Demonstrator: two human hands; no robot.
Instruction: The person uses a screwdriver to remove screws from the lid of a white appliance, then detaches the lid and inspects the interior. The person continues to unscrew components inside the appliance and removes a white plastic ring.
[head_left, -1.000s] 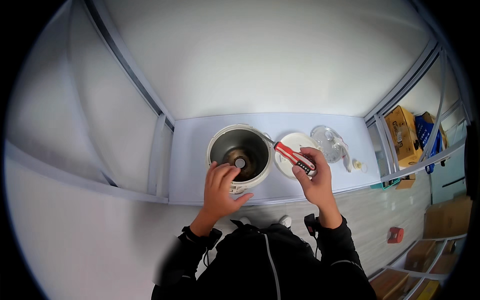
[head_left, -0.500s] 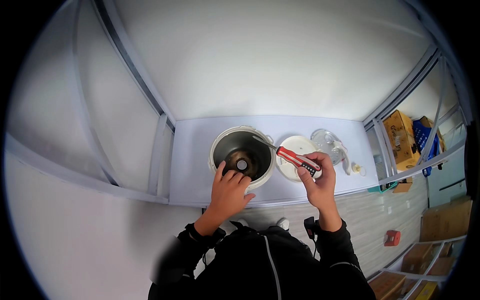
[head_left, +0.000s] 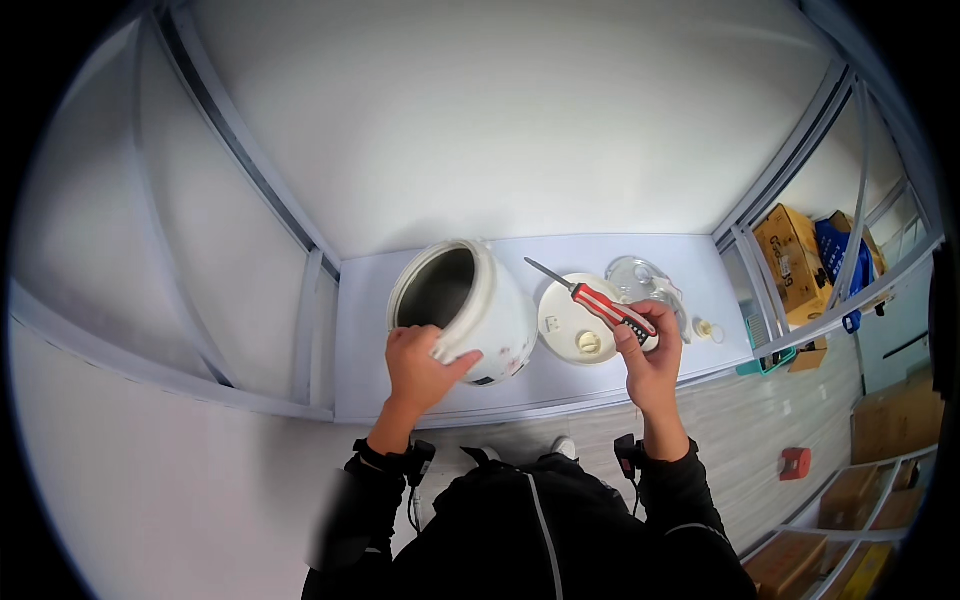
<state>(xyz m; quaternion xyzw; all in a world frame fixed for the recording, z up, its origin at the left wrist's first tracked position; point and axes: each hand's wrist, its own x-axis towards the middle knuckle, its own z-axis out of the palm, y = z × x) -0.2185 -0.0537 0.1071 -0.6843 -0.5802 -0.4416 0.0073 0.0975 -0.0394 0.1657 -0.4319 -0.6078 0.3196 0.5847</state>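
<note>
A white rice cooker body leans over to the left on the shelf, its dark inside facing up and left. My left hand grips the near part of its rim, fingers over the edge and thumb on the outside. The cooker's inner bottom is hidden at this tilt. In my right hand is a screwdriver with a red, white and black handle; its metal shaft points up and left, apart from the cooker. Below the screwdriver lies a round white plate-like part with a cream knob on it.
A clear glass lid with a pale handle lies right of the white part. Beside it is a small yellowish-white piece. Upright frame posts bound the shelf. Cardboard boxes and a red stool stand to the right.
The rice cooker body has gone from upright to tilted left, with my left hand now gripping its rim. The screwdriver has moved slightly right, and more of the white part shows.
</note>
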